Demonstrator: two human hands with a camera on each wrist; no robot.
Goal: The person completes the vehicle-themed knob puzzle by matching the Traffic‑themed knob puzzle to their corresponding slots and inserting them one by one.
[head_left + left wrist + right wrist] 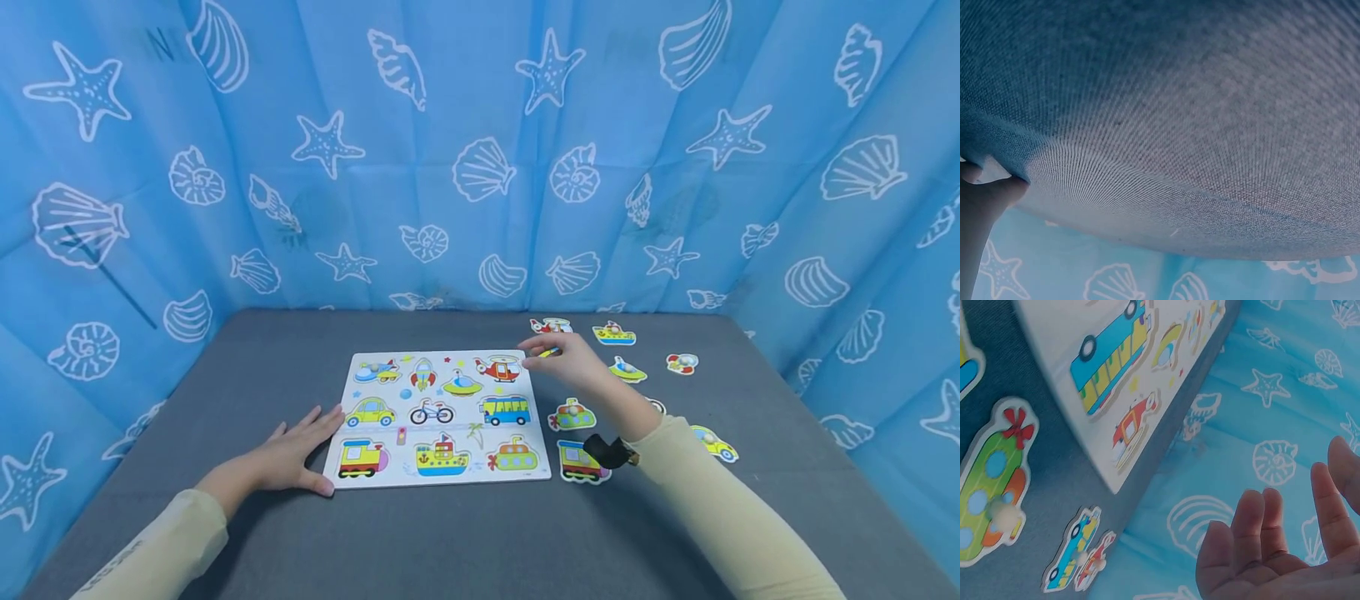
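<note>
A white vehicle puzzle board (457, 427) lies flat on the grey table. My left hand (296, 454) rests at its left edge with fingers and thumb spread, touching that edge; the left wrist view catches only part of this hand (988, 200). Over the table by the board's top right corner hovers my right hand (562, 358). In the right wrist view the right hand (1272, 550) has extended, separated fingers and holds nothing. Nearest to it are a knobbed bus piece (1072, 550), mostly hidden by the hand in the head view, and a helicopter piece (1094, 562).
Right of the board lie loose pieces: a submarine (572, 415), a train (581, 462), a ship (615, 333), a flying saucer (627, 370), a rocket-like red piece (682, 363) and a car (714, 443). My right forearm partly covers another piece. A blue shell-patterned curtain (480, 233) surrounds the table.
</note>
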